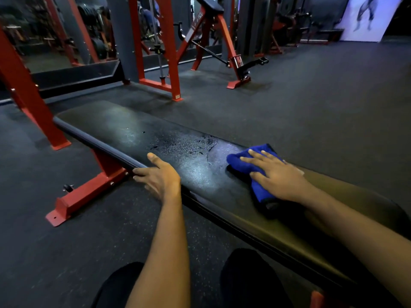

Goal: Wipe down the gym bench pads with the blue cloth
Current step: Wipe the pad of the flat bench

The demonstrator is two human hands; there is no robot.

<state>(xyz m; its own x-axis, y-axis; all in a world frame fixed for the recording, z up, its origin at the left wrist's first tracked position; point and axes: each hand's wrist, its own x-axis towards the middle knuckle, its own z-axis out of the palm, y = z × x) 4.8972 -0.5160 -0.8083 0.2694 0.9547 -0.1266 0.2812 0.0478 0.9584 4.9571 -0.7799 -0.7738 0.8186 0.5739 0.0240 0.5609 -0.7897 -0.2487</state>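
Observation:
A long black bench pad (124,130) runs from the upper left to the lower right of the head view. Wet droplets and a wiped arc mark its middle. The folded blue cloth (249,160) lies on the pad right of centre. My right hand (278,174) lies flat on the cloth with straight, spread fingers, pressing it onto the pad. My left hand (160,176) grips the near edge of the pad, thumb on top and fingers curled over the side.
The bench's red steel leg and foot (86,192) stand on the dark rubber floor at left. Red rack uprights (26,94) and another red machine (224,47) stand behind. My dark-clothed knees (242,276) are at the bottom.

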